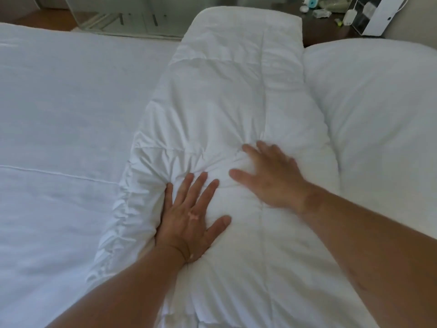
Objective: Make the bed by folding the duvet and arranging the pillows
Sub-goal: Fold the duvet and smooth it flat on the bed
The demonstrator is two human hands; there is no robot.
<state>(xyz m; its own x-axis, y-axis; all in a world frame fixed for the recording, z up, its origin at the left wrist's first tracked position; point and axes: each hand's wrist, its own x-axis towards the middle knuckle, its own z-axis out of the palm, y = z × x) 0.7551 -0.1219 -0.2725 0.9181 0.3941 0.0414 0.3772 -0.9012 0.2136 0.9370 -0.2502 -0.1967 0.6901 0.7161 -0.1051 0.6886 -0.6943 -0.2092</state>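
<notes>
A white quilted duvet [227,95] lies folded into a long thick strip down the middle of the bed. My left hand [191,216] presses flat on its near left part, fingers spread, with the little finger at the puckered left edge. My right hand [269,176] lies flat beside it, a little farther up, fingers apart and pushing the fabric into creases. A plump white pillow [378,114] lies against the strip's right side. The white sheet [66,119] covers the mattress on the left.
A dark bedside table [324,27] stands at the far right with small bottles, a charger and a white box [376,13]. A mirrored or glass cabinet front [123,17] runs along the far side of the bed, above a wooden floor.
</notes>
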